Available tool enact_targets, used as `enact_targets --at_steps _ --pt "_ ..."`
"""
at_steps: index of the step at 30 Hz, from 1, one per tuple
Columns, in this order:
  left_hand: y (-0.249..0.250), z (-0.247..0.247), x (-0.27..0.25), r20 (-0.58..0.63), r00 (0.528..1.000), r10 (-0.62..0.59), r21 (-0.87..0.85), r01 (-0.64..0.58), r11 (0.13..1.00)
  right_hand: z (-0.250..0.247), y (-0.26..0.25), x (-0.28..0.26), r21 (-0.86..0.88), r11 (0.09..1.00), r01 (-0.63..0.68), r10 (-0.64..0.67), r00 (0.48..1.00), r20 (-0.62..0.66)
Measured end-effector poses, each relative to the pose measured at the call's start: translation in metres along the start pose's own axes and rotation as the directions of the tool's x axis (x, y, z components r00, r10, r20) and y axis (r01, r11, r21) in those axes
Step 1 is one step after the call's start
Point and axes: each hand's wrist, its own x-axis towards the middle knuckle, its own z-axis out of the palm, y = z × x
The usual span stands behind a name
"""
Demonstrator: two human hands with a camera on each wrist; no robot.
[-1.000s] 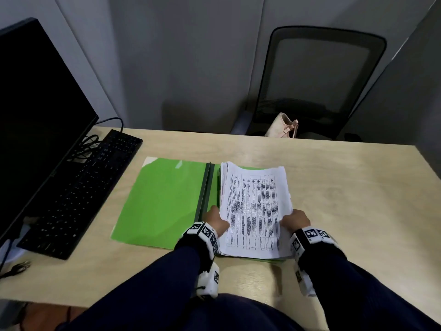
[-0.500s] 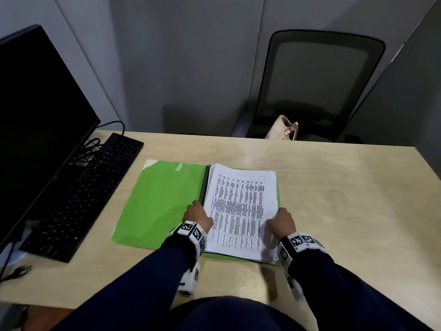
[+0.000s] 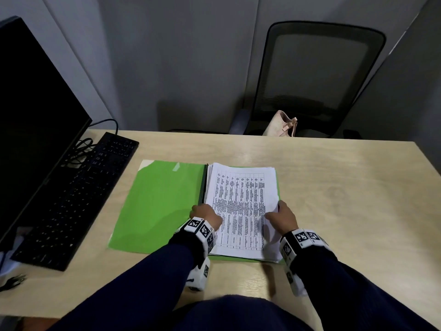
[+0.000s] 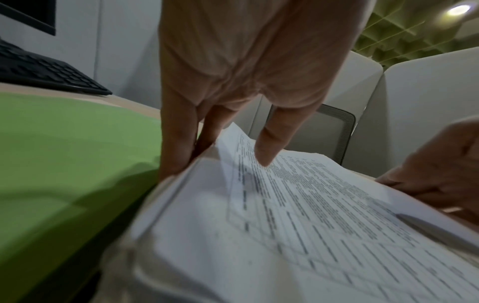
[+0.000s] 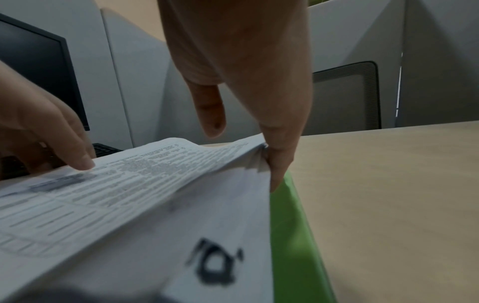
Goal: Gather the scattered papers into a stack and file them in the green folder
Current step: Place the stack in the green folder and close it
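The green folder lies open on the desk. A stack of printed papers lies on its right half, its left edge against the dark spine. My left hand stands at the stack's left edge. Its straight fingers run down beside the sheets and its thumb presses on the top page. My right hand stands at the right edge, with straight fingers against the slightly raised sheet edges. The right thumb hovers above the paper.
A black keyboard and a monitor fill the left side of the desk. Cables lie at the near left corner. Behind the far edge stands an office chair with a beige bag on its seat.
Both hands slid the paper stack left until it met the folder's spine, and it now lies flat. The right thumb has come off the top page.
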Motion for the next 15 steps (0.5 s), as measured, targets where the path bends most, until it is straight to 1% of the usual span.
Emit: enact_targets --at_steps 2,3,5,7,9,10,11,12,13,14,15 --pt "-0.002 -0.005 -0.001 0.003 1.000 0.024 -0.038 -0.023 0.999 0.000 -0.001 0.001 -0.006 1.000 -0.001 0.001 1.000 -0.002" --pt "-0.005 -0.009 -0.001 0.011 1.000 0.014 -0.086 -0.013 0.996 0.000 -0.001 0.001 -0.013 1.000 0.003 -0.003 1.000 -0.005" --pt "-0.017 -0.022 0.004 0.017 1.000 -0.022 -0.250 0.026 0.968 0.001 -0.002 0.002 -0.040 0.999 0.020 -0.022 0.999 -0.030" --pt "-0.046 -0.044 0.013 0.029 0.996 -0.084 -0.343 0.089 0.935 0.002 0.000 0.002 -0.060 0.998 0.019 -0.022 0.998 -0.051" --pt "-0.079 -0.063 0.018 -0.013 0.978 -0.209 -0.330 0.193 0.924 0.001 0.005 0.002 -0.079 0.997 0.005 -0.009 0.999 -0.046" --pt "-0.098 -0.069 0.021 -0.076 0.961 -0.266 -0.288 0.235 0.928 0.000 0.008 0.002 -0.085 0.996 -0.008 0.005 0.999 -0.032" --pt "-0.117 -0.073 0.022 -0.124 0.944 -0.305 -0.190 0.279 0.941 -0.002 0.012 0.003 -0.081 0.997 -0.020 0.019 1.000 -0.012" --pt "-0.135 -0.073 0.023 -0.163 0.924 -0.345 -0.150 0.322 0.935 -0.004 0.015 0.003 -0.078 0.997 -0.026 0.026 1.000 0.010" --pt "-0.152 -0.072 0.024 -0.175 0.917 -0.358 -0.100 0.345 0.933 -0.005 0.017 0.004 -0.089 0.996 -0.026 0.029 0.999 0.029" --pt "-0.168 -0.069 0.031 -0.168 0.914 -0.370 -0.150 0.347 0.926 -0.007 0.019 0.006 -0.108 0.994 -0.016 0.021 0.999 0.038" --pt "-0.179 -0.069 0.032 -0.147 0.903 -0.404 -0.199 0.373 0.906 -0.009 0.020 0.008 -0.133 0.991 -0.005 0.011 0.999 0.043"
